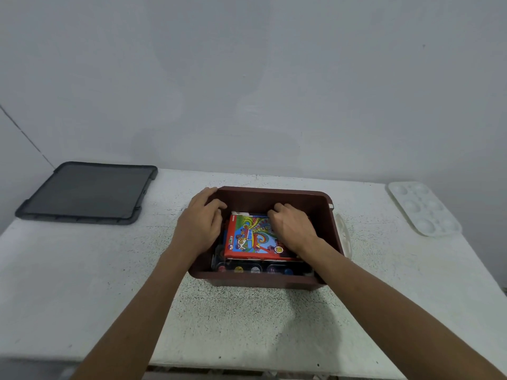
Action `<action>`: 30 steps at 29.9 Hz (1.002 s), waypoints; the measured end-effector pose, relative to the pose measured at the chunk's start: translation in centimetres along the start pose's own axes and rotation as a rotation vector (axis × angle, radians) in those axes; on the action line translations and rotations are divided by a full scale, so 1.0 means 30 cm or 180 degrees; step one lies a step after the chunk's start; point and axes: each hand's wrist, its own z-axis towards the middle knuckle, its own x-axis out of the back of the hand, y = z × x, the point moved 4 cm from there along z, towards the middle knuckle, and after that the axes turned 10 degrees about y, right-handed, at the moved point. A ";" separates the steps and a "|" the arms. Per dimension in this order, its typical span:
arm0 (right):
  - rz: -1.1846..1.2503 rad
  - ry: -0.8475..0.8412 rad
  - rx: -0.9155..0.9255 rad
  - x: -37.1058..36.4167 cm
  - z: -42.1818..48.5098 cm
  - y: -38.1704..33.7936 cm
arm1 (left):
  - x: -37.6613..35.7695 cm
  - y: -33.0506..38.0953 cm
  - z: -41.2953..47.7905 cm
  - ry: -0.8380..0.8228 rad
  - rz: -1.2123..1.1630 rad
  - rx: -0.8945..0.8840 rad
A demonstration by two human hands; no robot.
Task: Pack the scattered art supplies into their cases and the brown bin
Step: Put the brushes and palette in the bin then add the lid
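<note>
The brown bin (274, 194) stands in the middle of the white table. Inside it a red box of colours with a bright printed cover (248, 239) lies on top, over a dark paint set with round colour pots (255, 269) along the near wall. My left hand (201, 222) rests over the bin's left rim, fingers curled inward at the box's left edge. My right hand (292, 226) is inside the bin, its fingers curled at the far right part of the box; whether either hand really grips the box I cannot tell.
A dark grey lid (85, 193) lies flat at the table's back left. A white paint palette (424, 208) lies at the back right edge. A clear handle (344, 234) hangs on the bin's right side. A grey wall stands behind the table.
</note>
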 end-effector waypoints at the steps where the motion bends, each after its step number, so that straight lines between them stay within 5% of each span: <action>1: 0.0021 0.0021 0.0006 0.001 -0.001 0.000 | 0.000 0.000 0.000 -0.0010 0.0023 0.0002; 9: 0.0917 0.0626 -0.0792 0.102 -0.041 0.108 | -0.016 0.060 0.012 -0.0065 0.0612 -0.0239; 19: 0.1484 0.1284 -0.1653 0.333 -0.203 0.449 | -0.145 0.483 0.110 -0.0284 -0.0831 -0.0337; 30: 0.1409 0.1160 -0.2633 0.348 -0.478 0.929 | -0.463 0.976 0.207 -0.0936 -0.1971 0.0197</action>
